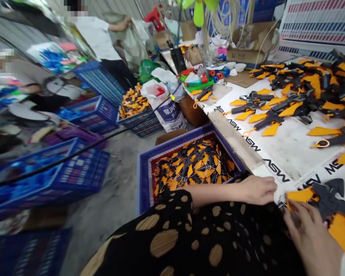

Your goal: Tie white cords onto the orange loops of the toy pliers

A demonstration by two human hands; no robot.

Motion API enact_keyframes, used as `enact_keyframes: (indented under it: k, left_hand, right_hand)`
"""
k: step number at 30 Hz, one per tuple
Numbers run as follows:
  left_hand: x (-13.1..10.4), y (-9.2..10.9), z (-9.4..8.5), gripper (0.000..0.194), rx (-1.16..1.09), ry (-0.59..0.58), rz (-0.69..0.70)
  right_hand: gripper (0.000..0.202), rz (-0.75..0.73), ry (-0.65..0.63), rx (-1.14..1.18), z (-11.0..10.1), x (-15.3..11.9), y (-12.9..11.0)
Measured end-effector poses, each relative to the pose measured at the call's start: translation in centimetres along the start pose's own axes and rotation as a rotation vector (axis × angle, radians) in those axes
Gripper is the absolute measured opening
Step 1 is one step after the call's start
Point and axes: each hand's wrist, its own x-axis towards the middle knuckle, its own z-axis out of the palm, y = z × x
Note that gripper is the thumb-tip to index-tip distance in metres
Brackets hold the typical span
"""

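Note:
At the table's near edge, my left hand (258, 189) has its fingers curled together; what they hold, if anything, is too small to make out. Just right of it, my right hand (312, 226) is closed on an orange and black plastic piece (330, 199), which has dark grey parts and orange wing-like flaps. The piece lies low over the white table sheet (293, 149) printed with black letters. A large pile of similar orange and black pieces (313, 88) covers the far right of the table.
A blue crate (143, 180) full of orange and black pieces stands left of the table. Beyond it are a white sack (169, 115) and a crate of orange parts (135, 101). A black cable (103, 140) crosses the view. People are at the upper left.

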Motion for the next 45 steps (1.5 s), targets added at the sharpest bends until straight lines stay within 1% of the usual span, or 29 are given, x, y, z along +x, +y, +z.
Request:
enact_keyframes:
  k: [2, 4, 6, 7, 9, 11, 13, 15, 17, 19, 21, 22, 24, 25, 27, 29, 32, 34, 35, 37, 39, 40, 41, 42, 43, 45]
  left_hand:
    - [-1.2, -1.3, -0.9, 0.013, -0.195, 0.062, -0.113]
    - [-2.1, -2.5, -1.6, 0.018, -0.420, 0.125, -0.202]
    - [-2.9, -2.9, -1.7, 0.022, -0.573, 0.132, -0.224]
    - [-3.2, -2.8, -1.7, 0.024, -0.637, 0.102, -0.217]
    - [-3.5, -2.0, -1.6, 0.025, -0.781, 0.006, -0.219]
    - [-3.7, -0.7, -1.5, 0.026, -0.992, -0.093, -0.265]
    - [-3.7, 0.7, -1.6, 0.028, -1.180, -0.159, -0.285]
    - [-3.6, 2.0, -1.6, 0.036, -1.307, -0.174, -0.255]
    - [-3.4, 2.9, -1.3, 0.044, -1.362, -0.128, -0.235]
    - [-3.1, 3.5, -0.8, 0.049, -1.341, -0.039, -0.246]
    - [-2.8, 3.8, -0.2, 0.051, -1.238, 0.057, -0.220]
    - [-2.6, 3.8, 0.1, 0.051, -1.143, 0.103, -0.182]
    - [-2.2, 3.6, 0.2, 0.046, -0.849, 0.144, -0.058]
    - [-2.1, 3.4, 0.1, 0.042, -0.664, 0.136, 0.011]
    - [-1.8, 3.0, -0.4, 0.034, -0.312, 0.063, 0.152]
    - [-1.5, 2.5, -1.3, 0.030, -0.082, -0.037, 0.299]
    - [-1.2, 2.0, -2.5, 0.026, 0.045, -0.119, 0.473]
    - [-1.1, 1.9, -2.9, 0.024, 0.048, -0.136, 0.509]
    - [-1.1, 1.9, -2.8, 0.023, 0.028, -0.143, 0.502]
    - [-1.2, 2.1, -2.3, 0.022, -0.048, -0.142, 0.438]
    - [-1.4, 2.5, -1.2, 0.022, -0.184, -0.099, 0.317]
    - [-1.6, 2.7, -0.5, 0.023, -0.288, -0.058, 0.242]
    - [-1.7, 3.0, 0.1, 0.024, -0.427, -0.014, 0.160]
    - [-1.8, 3.2, 0.7, 0.026, -0.598, 0.005, 0.080]
    - [-1.9, 3.4, 1.1, 0.029, -0.793, -0.010, 0.005]
    - [-2.0, 3.5, 1.7, 0.038, -1.156, -0.127, -0.109]
  right_hand:
    - [0.045, 0.022, -0.012, 0.003, -0.2, -0.3, -0.2]
    - [0.044, 0.056, -0.004, -0.027, -0.3, -0.4, -0.5]
    - [0.047, 0.088, 0.016, -0.090, -0.5, -0.1, -1.0]
    - [0.048, 0.094, 0.031, -0.110, -0.7, 0.1, -1.4]
    - [0.048, 0.081, 0.052, -0.045, -0.9, 0.4, -2.4]
    - [0.044, 0.062, 0.063, 0.178, -0.9, 0.4, -3.6]
    - [0.035, 0.105, 0.091, 0.419, -0.6, 0.2, -4.8]
    - [0.030, 0.241, 0.150, 0.569, -0.1, -0.3, -5.8]
    - [0.032, 0.436, 0.221, 0.681, 0.3, -0.8, -6.4]
    - [0.040, 0.604, 0.262, 0.784, 0.5, -1.1, -6.6]
    - [0.045, 0.709, 0.253, 0.835, 0.3, -1.3, -6.4]
    - [0.047, 0.740, 0.231, 0.843, 0.1, -1.3, -6.2]
    - [0.052, 0.777, 0.170, 0.871, -0.2, -1.5, -5.6]
    - [0.054, 0.791, 0.137, 0.896, -0.3, -1.6, -5.3]
    - [0.055, 0.814, 0.084, 0.937, -0.5, -1.7, -4.8]
    - [0.052, 0.838, 0.052, 0.940, -0.6, -1.9, -4.3]
    - [0.048, 0.821, 0.008, 0.969, -0.4, -2.0, -3.8]
    - [0.046, 0.778, -0.031, 1.032, -0.3, -2.1, -3.6]
    - [0.045, 0.759, -0.045, 1.058, -0.2, -2.1, -3.5]
    - [0.044, 0.733, -0.049, 1.077, -0.2, -2.2, -3.6]
    - [0.045, 0.714, -0.020, 1.021, -0.2, -2.4, -3.9]
    - [0.045, 0.708, 0.010, 0.954, -0.2, -2.6, -4.1]
    - [0.044, 0.695, 0.052, 0.859, -0.2, -2.7, -4.3]
    - [0.044, 0.666, 0.098, 0.742, -0.2, -2.8, -4.5]
    - [0.044, 0.616, 0.145, 0.613, -0.2, -3.0, -4.5]
    - [0.046, 0.466, 0.214, 0.383, -0.1, -3.2, -4.5]
